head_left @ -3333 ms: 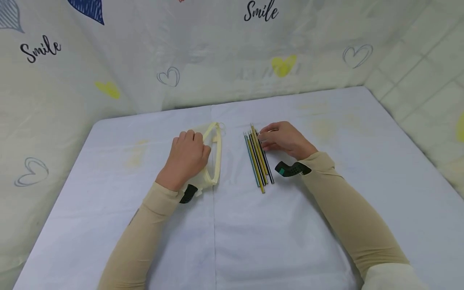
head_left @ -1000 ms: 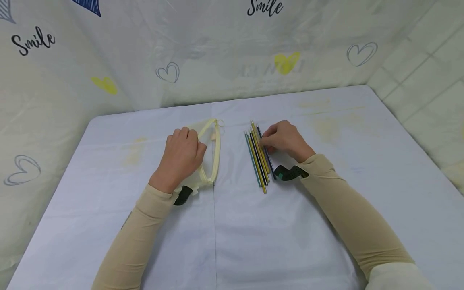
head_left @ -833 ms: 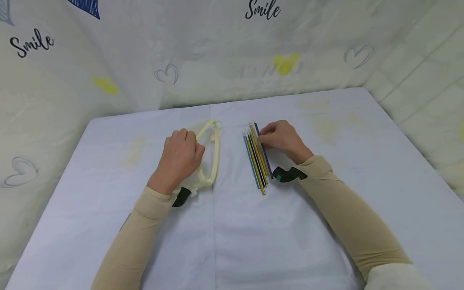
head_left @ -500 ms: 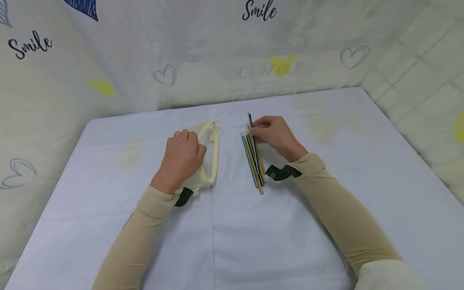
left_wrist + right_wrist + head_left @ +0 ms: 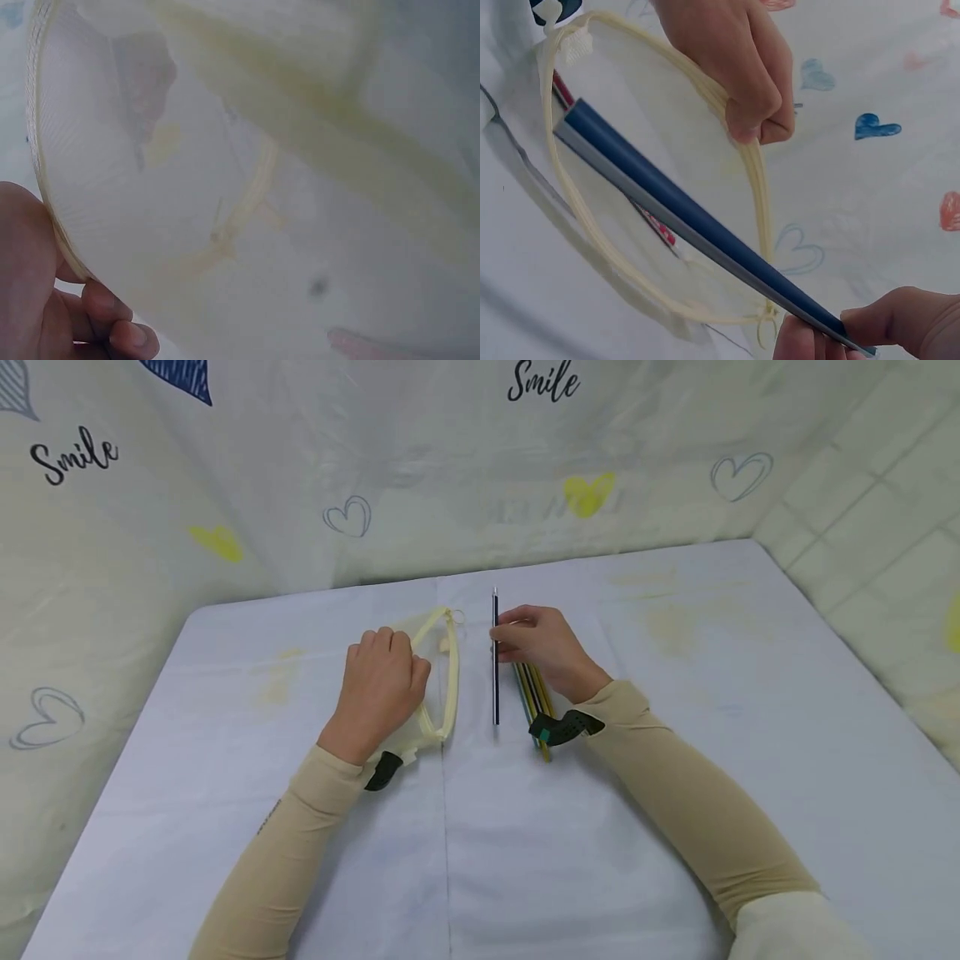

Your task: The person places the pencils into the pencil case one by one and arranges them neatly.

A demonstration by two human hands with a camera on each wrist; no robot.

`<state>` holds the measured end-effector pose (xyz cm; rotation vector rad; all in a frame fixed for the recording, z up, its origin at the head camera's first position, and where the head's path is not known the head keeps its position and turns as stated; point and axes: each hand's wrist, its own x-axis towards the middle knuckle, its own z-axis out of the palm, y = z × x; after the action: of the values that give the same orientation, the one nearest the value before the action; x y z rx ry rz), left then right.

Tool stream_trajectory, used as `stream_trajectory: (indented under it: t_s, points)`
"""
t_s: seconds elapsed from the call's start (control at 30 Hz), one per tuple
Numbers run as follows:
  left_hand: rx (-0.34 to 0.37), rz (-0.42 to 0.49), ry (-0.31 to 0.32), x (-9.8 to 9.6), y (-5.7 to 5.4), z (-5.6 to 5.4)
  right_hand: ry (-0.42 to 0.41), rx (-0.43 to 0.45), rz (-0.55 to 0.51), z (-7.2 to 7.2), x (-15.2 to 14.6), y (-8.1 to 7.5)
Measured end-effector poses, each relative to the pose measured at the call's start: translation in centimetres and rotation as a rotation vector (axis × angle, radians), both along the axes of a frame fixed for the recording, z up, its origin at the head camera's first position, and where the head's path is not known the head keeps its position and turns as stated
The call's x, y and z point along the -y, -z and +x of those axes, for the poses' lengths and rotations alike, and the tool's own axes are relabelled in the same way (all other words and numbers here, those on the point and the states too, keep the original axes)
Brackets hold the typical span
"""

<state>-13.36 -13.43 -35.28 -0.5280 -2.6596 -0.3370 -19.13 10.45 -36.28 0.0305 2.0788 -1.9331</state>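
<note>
The white worktop [image 5: 525,852] bears faint yellow stains [image 5: 673,631] and a long crease [image 5: 447,860]. Behind it, a pale backdrop [image 5: 450,460] shows "Smile" lettering [image 5: 543,381], yellow hearts [image 5: 589,496] and outlined hearts [image 5: 347,517].

Wore a close-fitting tan left sleeve [image 5: 251,893] between seven and eight o'clock, with a smooth cuff [image 5: 328,777] short of the bare left hand [image 5: 381,689]. Bore dark lettering [image 5: 269,817], too small to read, along its nine o'clock edge. Showed a curved black wrist piece [image 5: 385,772] at the cuff's three o'clock. Wore a matching right sleeve [image 5: 697,810] toward four o'clock, finely creased below a white upper sleeve [image 5: 795,931]. Carried a second black wrist piece [image 5: 573,727], wavy in outline, with a small green patch [image 5: 544,737] at its eight o'clock end.
</note>
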Motion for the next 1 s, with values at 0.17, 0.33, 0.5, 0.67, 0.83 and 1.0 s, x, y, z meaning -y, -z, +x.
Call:
stream_trajectory:
  t_s: [0.17, 0.33, 0.5, 0.67, 0.83, 1.0]
  points:
    - [0.025, 0.0, -0.014, 0.1, 0.2, 0.2, -0.005, 0.021, -0.035, 0.4, 1.5, 0.3]
    - [0.034, -0.004, -0.032, 0.1, 0.4, 0.3, 0.001, 0.031, -0.079, 0.6, 2.9, 0.5]
    - [0.019, -0.008, -0.033, 0.2, 0.4, 0.3, 0.014, 0.042, -0.108, 0.4, 4.0, 0.7]
    - [0.011, -0.018, -0.032, 0.3, 0.4, 0.2, 0.001, 0.058, -0.141, 0.2, 5.0, 1.0]
    - [0.001, -0.012, -0.028, 0.4, 0.4, 0.0, -0.005, 0.066, -0.168, 0.3, 5.4, 0.5]
    - [0.003, -0.008, -0.023, 0.3, 0.3, -0.1, 0.014, 0.061, -0.168, 0.2, 5.4, 0.2]
